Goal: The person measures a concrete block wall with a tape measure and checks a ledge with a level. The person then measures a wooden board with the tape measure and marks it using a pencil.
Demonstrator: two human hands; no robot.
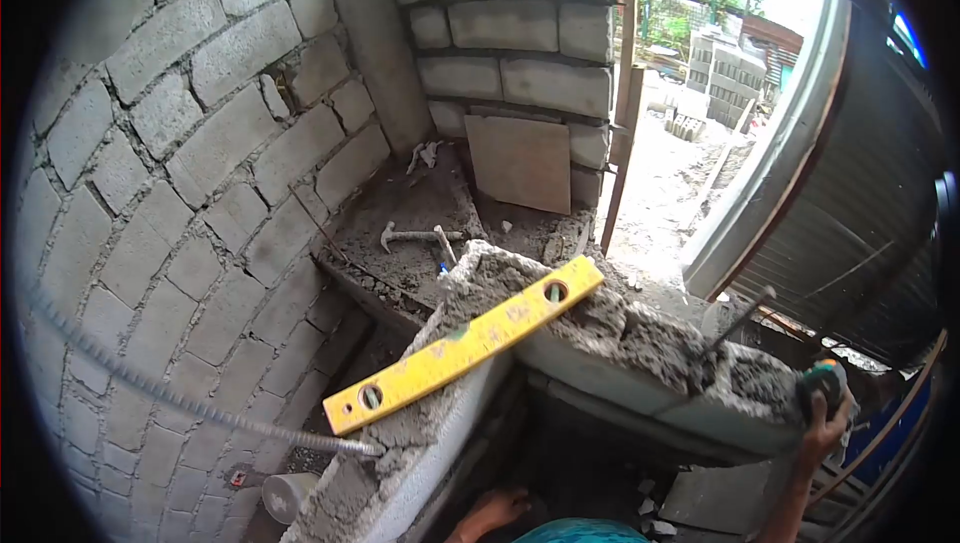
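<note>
My right hand [828,423] is closed around a dark tape measure [820,381] with green and orange on its case, at the right end of the block wall [640,383]. Low in the middle, my left hand [497,511] is beside the inner side of the wall; its fingers are partly in shadow and I see nothing in them. A yellow spirit level [465,345] lies diagonally across the wall's corner, bridging its two arms. Rough mortar covers the tops of the blocks. A ribbed steel bar [200,398] juts from the left arm of the wall.
A claw hammer [420,236] lies on the rough ledge behind the corner. A square board [520,163] leans against the back blocks. A white bucket [288,496] stands at lower left. Another steel bar [740,321] sticks up near my right hand. Block stacks [735,73] stand outside the opening.
</note>
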